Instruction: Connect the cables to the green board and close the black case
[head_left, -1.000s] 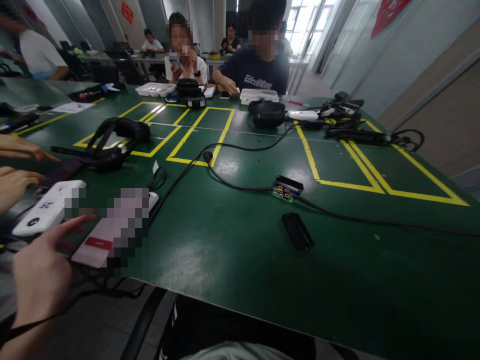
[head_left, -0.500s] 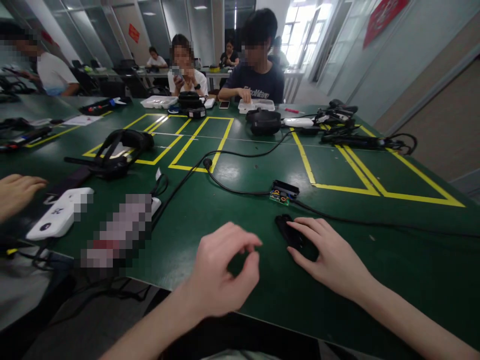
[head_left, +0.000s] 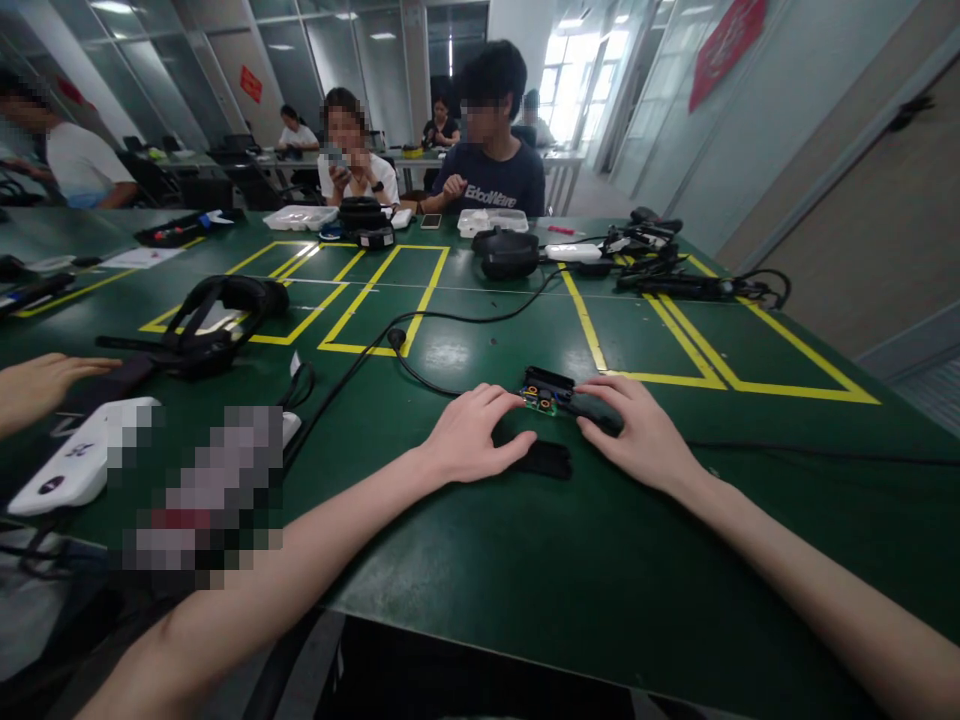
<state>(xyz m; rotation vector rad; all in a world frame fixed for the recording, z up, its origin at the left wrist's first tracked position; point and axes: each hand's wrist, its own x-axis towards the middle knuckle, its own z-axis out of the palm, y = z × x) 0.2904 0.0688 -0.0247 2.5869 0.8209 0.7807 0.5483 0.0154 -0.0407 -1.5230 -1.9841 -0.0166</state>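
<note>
A small green circuit board (head_left: 541, 392) with a black housing lies on the green table (head_left: 480, 560), wired to a black cable (head_left: 420, 372). My left hand (head_left: 472, 438) lies just left of the board, fingers stretched toward it, thumb resting on a flat black cover (head_left: 546, 459). To the board's right is my right hand (head_left: 637, 432), with fingers spread; index and thumb straddle the cable end leaving the board. Neither hand has closed round anything that I can see.
Another person's hand (head_left: 37, 385) rests at the left edge beside a white device (head_left: 75, 465). A black headset (head_left: 217, 310) sits on the yellow tape squares, another headset (head_left: 508, 252) further back. Tangled cables (head_left: 675, 280) lie far right. Several people sit opposite.
Both my hands came in over the table and moved forward to the circuit board. My right hand left the black cover; my left thumb now rests on it.
</note>
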